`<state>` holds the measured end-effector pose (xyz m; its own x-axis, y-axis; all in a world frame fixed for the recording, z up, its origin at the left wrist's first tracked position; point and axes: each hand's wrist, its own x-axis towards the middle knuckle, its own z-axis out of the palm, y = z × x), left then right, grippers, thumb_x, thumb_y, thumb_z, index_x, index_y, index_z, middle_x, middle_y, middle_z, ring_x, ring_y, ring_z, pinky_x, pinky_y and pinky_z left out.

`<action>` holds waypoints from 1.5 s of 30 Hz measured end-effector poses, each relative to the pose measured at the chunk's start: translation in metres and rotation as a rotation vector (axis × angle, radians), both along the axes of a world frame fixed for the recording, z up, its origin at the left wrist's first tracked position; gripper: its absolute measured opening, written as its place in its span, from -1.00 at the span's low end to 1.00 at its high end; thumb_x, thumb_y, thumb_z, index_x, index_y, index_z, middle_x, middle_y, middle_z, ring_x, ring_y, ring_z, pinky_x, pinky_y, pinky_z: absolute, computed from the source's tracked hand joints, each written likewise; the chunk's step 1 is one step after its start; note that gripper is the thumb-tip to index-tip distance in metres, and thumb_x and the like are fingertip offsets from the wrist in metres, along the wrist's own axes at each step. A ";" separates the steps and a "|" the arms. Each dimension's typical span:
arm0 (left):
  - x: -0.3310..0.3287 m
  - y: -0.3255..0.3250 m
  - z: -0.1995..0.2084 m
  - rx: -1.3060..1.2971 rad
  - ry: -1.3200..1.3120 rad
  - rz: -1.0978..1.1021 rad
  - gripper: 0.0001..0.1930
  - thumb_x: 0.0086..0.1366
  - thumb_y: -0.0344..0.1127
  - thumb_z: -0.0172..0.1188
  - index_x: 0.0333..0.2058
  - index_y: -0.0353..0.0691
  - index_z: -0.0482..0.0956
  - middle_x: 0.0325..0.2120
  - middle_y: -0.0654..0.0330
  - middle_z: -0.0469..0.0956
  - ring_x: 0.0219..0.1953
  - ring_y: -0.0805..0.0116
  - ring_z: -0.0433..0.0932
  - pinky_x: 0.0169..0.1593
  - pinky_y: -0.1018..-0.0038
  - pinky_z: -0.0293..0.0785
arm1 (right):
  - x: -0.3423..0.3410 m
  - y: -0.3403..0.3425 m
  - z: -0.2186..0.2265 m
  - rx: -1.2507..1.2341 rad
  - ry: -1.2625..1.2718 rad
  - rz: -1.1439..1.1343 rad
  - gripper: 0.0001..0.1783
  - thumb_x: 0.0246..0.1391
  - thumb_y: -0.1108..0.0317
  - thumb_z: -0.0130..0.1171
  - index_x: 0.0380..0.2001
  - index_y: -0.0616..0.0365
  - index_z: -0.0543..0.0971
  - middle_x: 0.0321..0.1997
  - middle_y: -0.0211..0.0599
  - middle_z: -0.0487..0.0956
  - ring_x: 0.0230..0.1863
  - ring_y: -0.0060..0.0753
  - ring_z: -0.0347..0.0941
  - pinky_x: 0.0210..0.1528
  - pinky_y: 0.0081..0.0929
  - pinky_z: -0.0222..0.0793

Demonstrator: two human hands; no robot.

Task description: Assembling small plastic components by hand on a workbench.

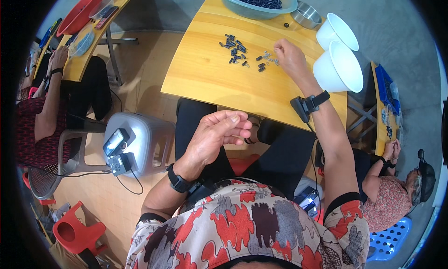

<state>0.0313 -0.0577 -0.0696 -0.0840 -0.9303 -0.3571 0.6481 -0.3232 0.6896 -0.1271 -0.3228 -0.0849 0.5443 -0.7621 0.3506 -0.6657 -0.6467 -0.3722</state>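
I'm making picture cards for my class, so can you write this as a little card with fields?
Left hand: above the lap, fingers curled; can't tell if it holds anything
Right hand: over the yellow table, beside small silvery pieces
Left hand's point
Middle of table: small black pieces
Far side: bowl of dark pieces, metal bowl
Right side: two white tubs

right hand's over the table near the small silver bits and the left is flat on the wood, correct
Not the left hand: the head view shows it off the table, above the lap. The right hand is over the table near the small silver bits, as stated.
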 end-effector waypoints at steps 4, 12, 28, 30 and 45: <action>-0.002 -0.001 -0.001 -0.008 0.001 -0.004 -0.75 0.29 -0.28 0.03 -0.16 -0.33 0.49 -0.33 0.09 0.58 -0.34 0.36 0.59 -0.28 0.49 0.53 | -0.004 0.016 0.007 0.125 -0.034 0.090 -0.90 -0.03 0.39 0.06 -0.41 0.12 0.51 -0.42 -0.20 0.55 -0.35 -0.13 0.48 -0.34 -0.30 0.39; -0.003 -0.002 -0.003 -0.001 -0.007 -0.014 -0.75 0.28 -0.28 0.03 -0.17 -0.32 0.50 -0.34 0.10 0.58 -0.34 0.36 0.59 -0.28 0.49 0.53 | 0.014 0.030 0.007 0.050 0.053 0.169 -0.87 -0.05 0.37 0.09 -0.38 0.05 0.57 -0.46 -0.26 0.48 -0.41 -0.19 0.44 -0.37 -0.35 0.35; 0.008 -0.012 -0.005 -0.059 -0.037 0.073 -0.74 0.29 -0.30 0.02 -0.14 -0.34 0.48 -0.32 0.08 0.58 -0.35 0.38 0.59 -0.30 0.52 0.53 | 0.017 0.057 0.011 -0.070 0.039 0.278 -0.91 -0.03 0.34 0.09 -0.40 -0.01 0.52 -0.44 -0.33 0.43 -0.40 -0.16 0.43 -0.38 -0.29 0.38; 0.007 -0.019 -0.005 -0.077 -0.045 0.084 -0.75 0.29 -0.31 0.02 -0.14 -0.34 0.47 -0.31 0.08 0.57 -0.35 0.38 0.59 -0.31 0.54 0.54 | 0.014 0.072 0.016 -0.101 0.019 0.314 -0.91 -0.04 0.35 0.10 -0.40 0.00 0.52 -0.45 -0.34 0.42 -0.41 -0.19 0.43 -0.40 -0.33 0.38; -0.009 -0.033 -0.024 -0.140 -0.281 0.073 -0.82 0.21 -0.34 0.17 -0.26 -0.30 0.54 -0.48 0.23 0.57 -0.50 0.56 0.52 -0.43 0.66 0.48 | -0.002 0.147 0.026 0.022 -0.147 0.447 -0.83 -0.18 0.52 0.19 -0.42 0.08 0.52 -0.51 -0.32 0.43 -0.53 -0.29 0.42 -0.53 -0.46 0.34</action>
